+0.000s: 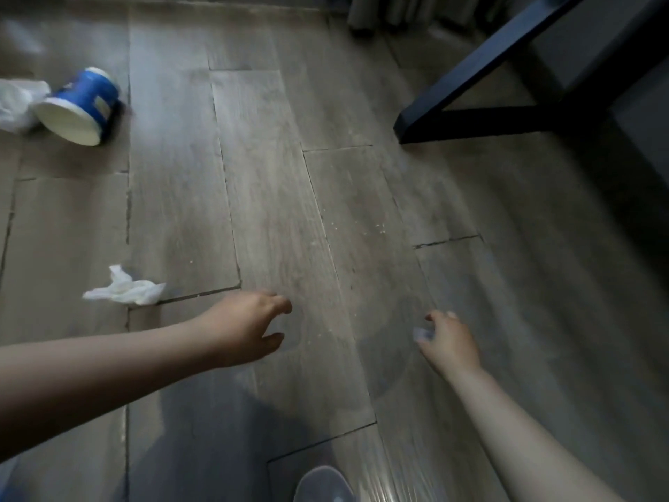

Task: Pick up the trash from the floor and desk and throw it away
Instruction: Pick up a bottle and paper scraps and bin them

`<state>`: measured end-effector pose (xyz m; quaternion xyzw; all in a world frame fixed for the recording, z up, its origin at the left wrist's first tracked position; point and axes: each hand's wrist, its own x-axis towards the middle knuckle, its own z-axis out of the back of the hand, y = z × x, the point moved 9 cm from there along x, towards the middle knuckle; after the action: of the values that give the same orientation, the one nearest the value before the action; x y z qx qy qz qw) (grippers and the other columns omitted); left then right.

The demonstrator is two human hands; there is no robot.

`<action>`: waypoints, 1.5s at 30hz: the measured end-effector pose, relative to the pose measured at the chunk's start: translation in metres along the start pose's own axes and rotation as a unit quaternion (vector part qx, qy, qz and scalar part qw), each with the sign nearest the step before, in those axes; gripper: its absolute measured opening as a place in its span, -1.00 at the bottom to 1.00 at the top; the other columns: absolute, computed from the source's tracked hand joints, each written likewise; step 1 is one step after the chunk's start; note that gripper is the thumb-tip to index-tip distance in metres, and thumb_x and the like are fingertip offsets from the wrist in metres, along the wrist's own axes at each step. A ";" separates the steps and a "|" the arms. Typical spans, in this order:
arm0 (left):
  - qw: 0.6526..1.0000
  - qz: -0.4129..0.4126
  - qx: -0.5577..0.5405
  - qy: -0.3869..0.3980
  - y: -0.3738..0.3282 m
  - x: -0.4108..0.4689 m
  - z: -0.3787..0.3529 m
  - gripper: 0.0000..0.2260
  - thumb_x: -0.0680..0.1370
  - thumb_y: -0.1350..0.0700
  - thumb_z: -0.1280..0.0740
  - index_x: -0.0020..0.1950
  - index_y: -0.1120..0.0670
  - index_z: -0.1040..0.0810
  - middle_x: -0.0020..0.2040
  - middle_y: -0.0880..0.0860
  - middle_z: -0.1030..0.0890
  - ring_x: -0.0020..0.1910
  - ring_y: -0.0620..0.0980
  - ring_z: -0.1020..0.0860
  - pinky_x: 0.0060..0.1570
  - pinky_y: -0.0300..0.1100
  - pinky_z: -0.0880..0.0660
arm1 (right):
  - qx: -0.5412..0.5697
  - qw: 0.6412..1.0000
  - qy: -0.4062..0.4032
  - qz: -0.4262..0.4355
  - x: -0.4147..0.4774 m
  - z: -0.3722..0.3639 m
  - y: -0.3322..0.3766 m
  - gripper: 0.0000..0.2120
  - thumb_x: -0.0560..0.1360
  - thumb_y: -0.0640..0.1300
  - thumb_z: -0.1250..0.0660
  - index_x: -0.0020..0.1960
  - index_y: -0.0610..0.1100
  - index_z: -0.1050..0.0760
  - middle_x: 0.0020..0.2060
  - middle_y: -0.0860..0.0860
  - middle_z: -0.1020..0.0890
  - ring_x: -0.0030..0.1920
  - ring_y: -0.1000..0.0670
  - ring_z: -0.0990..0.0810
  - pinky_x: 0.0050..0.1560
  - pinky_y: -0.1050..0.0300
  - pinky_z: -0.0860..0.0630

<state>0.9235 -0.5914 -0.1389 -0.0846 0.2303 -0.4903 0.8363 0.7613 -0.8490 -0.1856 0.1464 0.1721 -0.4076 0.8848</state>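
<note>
Floor [275, 182]: clearing it is the step in hand.
Blue tub [81, 106]: tipped over, well ahead-left of my left hand [246, 329]; contents hidden.
Tissue [125, 290]: crumpled, near my left hand's outer side. That hand is slack, holding nothing, so next it swings over and pinches it.
Right hand [449, 344]: fingertips pinch a pale scrap [421, 334] — blurred.

A tub [81, 106] lies on its side on the floor [253, 175] at the far left, against a crumpled bag [16, 105] on its left. Nearer, a tissue [125, 289] lies left of the left hand [246, 327], with the right hand [449, 344] further right. A table frame [470, 99] stands far right.
</note>
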 end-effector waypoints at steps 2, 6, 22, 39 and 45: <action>1.000 -0.009 0.003 0.005 0.001 -0.002 -0.009 -0.61 0.53 -0.08 -0.27 0.33 -0.02 -0.41 0.25 -0.06 -0.51 0.15 -0.06 -0.53 0.09 -0.19 -0.47 | -0.041 0.999 0.002 0.018 0.003 -0.008 -0.004 -0.71 0.50 -0.10 -0.32 0.19 -0.17 -0.48 0.14 -0.18 -0.51 0.18 -0.20 -0.49 0.05 0.04 -0.45; 1.000 -0.010 0.009 0.027 0.011 -0.012 -0.021 -0.61 0.54 -0.10 -0.27 0.34 -0.05 -0.40 0.25 -0.09 -0.50 0.14 -0.08 -0.53 0.09 -0.19 -0.47 | -0.066 0.996 -0.013 0.053 0.008 -0.013 -0.005 -0.77 0.46 -0.14 -0.32 0.09 -0.18 -0.45 0.07 -0.16 -0.51 0.14 -0.19 -0.50 -0.01 0.02 -0.43; 0.994 0.103 -0.012 -0.019 0.088 -0.095 0.011 -0.72 0.50 -0.04 -0.32 0.18 -0.01 -0.48 0.11 -0.08 -0.55 0.04 -0.10 -0.53 -0.03 -0.28 -0.43 | 0.042 0.966 0.103 0.235 -0.036 -0.036 0.176 -0.97 0.41 -0.15 -0.34 -0.19 -0.08 -0.50 -0.24 0.00 -0.58 -0.15 -0.04 -0.55 -0.25 0.13 -0.33; 0.935 0.337 -0.097 -0.057 0.189 -0.247 0.006 -0.66 0.54 -0.05 -0.31 0.29 -0.02 -0.46 0.21 -0.08 -0.53 0.14 -0.13 -0.50 0.05 -0.29 -0.42 | -0.116 0.845 0.173 0.492 -0.108 -0.067 0.456 -0.78 0.46 -0.12 -0.34 0.09 -0.13 -0.55 -0.07 -0.05 -0.62 -0.03 -0.11 -0.59 -0.09 0.09 -0.49; 0.896 0.408 -0.146 -0.098 0.203 -0.293 -0.002 -0.66 0.52 -0.06 -0.32 0.28 -0.03 -0.45 0.22 -0.07 -0.52 0.13 -0.14 -0.48 0.01 -0.29 -0.42 | -0.119 0.868 0.108 0.471 -0.095 -0.087 0.475 -0.13 0.38 0.09 -0.47 0.52 -0.06 -0.08 0.34 -0.17 -0.32 0.33 -0.21 -0.33 0.27 -0.02 -0.36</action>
<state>0.9606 -0.2373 -0.1265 -0.1519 0.2301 -0.0567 0.9596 1.0541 -0.4532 -0.1668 0.1467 0.2242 0.0991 0.9583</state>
